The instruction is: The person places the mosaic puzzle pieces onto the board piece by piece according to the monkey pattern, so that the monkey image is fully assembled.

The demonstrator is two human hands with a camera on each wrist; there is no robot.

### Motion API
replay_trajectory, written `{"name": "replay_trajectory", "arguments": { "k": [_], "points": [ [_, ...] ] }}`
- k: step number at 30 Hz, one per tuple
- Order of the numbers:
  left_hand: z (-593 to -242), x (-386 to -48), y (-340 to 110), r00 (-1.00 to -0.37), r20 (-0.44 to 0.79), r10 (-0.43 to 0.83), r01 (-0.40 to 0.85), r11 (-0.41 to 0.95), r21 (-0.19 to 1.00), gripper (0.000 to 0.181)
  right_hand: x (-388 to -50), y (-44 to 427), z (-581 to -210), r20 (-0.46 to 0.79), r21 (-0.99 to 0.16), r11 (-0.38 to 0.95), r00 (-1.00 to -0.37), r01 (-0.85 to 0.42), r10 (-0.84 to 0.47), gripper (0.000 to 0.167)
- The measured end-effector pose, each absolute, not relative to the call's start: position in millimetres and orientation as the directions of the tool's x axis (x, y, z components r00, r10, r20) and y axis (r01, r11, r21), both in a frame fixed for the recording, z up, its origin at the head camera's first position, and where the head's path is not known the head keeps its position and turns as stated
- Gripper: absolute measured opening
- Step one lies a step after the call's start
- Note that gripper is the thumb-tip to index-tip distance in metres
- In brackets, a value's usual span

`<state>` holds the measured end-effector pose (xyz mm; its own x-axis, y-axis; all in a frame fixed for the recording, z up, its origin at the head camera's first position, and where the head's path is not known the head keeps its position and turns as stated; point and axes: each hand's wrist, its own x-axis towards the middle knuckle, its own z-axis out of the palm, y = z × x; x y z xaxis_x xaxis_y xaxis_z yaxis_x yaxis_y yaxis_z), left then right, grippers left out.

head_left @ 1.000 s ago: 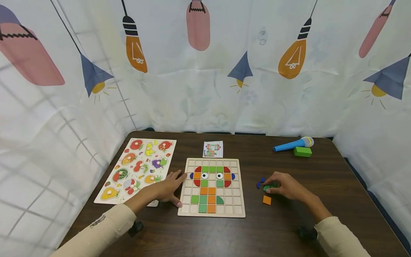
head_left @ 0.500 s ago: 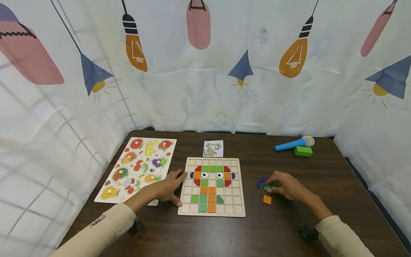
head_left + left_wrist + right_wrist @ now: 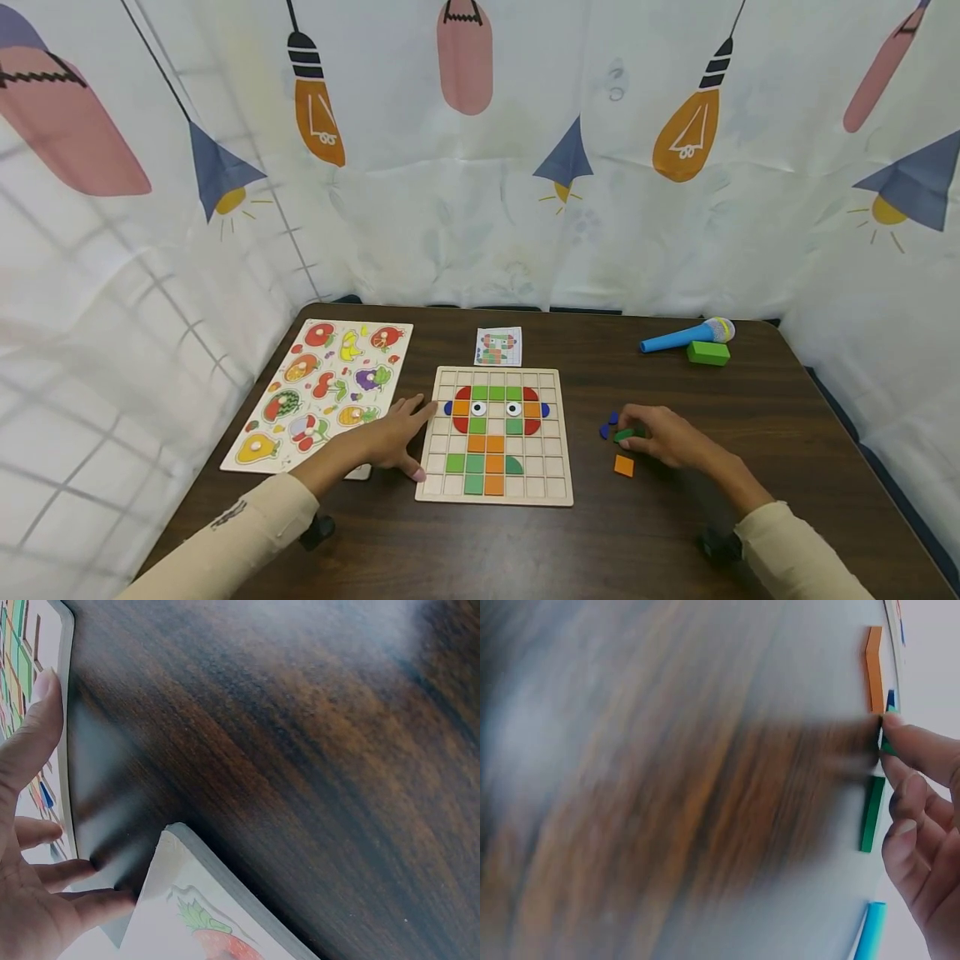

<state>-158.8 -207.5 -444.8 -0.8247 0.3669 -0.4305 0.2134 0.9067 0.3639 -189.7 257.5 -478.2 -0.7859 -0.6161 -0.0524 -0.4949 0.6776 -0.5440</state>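
A wooden grid board (image 3: 553, 490) lies mid-table, with coloured tiles forming a figure with two eyes. My left hand (image 3: 392, 438) rests at its left edge, fingers spread; the thumb touches the rim in the left wrist view. To the board's right, my right hand (image 3: 666, 436) pinches a small green tile (image 3: 624, 434) between thumb and fingers, close to the tabletop. Its exact shape is partly hidden by the fingertips. Beside it lie small blue pieces (image 3: 604, 432) and an orange square tile (image 3: 624, 465). In the right wrist view the green tile (image 3: 887, 741) shows at the fingertips.
Behind the board lies a small picture card (image 3: 498, 347) with a similar figure. A fruit puzzle board (image 3: 345, 333) lies at the left, partly under my left forearm. A blue toy microphone (image 3: 678, 339) and a green block (image 3: 708, 353) stand at the back right.
My right fingers have shifted slightly, and the green tile now sits more clearly between them. The left hand and the board stay where they were.
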Motion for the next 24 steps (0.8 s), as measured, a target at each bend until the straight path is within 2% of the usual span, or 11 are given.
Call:
{"name": "replay_trajectory", "arguments": {
  "k": [6, 11, 15, 24],
  "points": [
    [-444.4, -159.1, -207.5, -0.829, -0.419, 0.369, 0.215, 0.903, 0.371, 0.111, -188.2, 244.2, -471.8, -0.053, -0.553, 0.678, -0.792, -0.484, -0.608, 0.010],
    [-443.1, -158.6, -207.3, -0.830, -0.414, 0.373, 0.221, 0.902, 0.371, 0.112, -186.8, 224.5, -463.9, -0.014, -0.580, 0.645, -0.786, -0.498, -0.619, 0.014],
    [-442.7, -158.3, -207.2, -0.830, -0.416, 0.371, 0.221, 0.904, 0.366, 0.112, -187.0, 200.5, -460.0, -0.028, -0.628, 0.611, -0.771, -0.481, -0.636, 0.018],
    [-441.7, -156.9, -207.0, -0.828, -0.420, 0.372, 0.218, 0.903, 0.370, 0.110, -188.1, 130.0, -462.2, 0.018, -0.664, 0.501, -0.682, -0.555, -0.732, 0.016]
  ]
}}
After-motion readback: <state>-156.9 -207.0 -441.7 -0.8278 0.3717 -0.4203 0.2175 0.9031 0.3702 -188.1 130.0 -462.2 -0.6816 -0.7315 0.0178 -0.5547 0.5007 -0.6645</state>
